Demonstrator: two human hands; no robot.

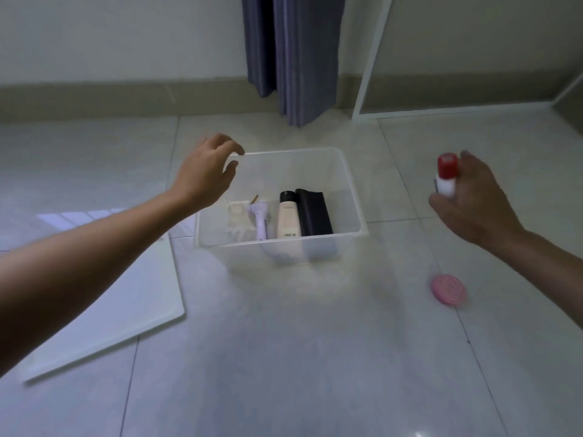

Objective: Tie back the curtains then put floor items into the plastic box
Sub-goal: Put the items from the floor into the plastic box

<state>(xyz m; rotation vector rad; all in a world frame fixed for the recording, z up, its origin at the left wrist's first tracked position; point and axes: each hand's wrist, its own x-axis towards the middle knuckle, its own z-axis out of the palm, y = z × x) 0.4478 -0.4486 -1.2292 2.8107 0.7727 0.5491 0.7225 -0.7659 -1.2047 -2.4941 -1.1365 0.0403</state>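
A clear plastic box (355, 197) stands on the tiled floor in the middle. Inside lie a cream bottle with a black cap (287, 217), a black folded item (313, 212), a small lilac device (261, 220) and a clear packet (238, 216). My left hand (206, 173) hovers over the box's far left corner, fingers loosely curled, holding nothing. My right hand (473, 200), to the right of the box, grips a small white bottle with a red cap (446, 175). A pink round item (448, 290) lies on the floor at the right.
A white flat lid (126, 298) lies on the floor left of the box. Grey-blue curtains (293, 55) hang against the far wall. A white frame (369, 74) leans at the back right.
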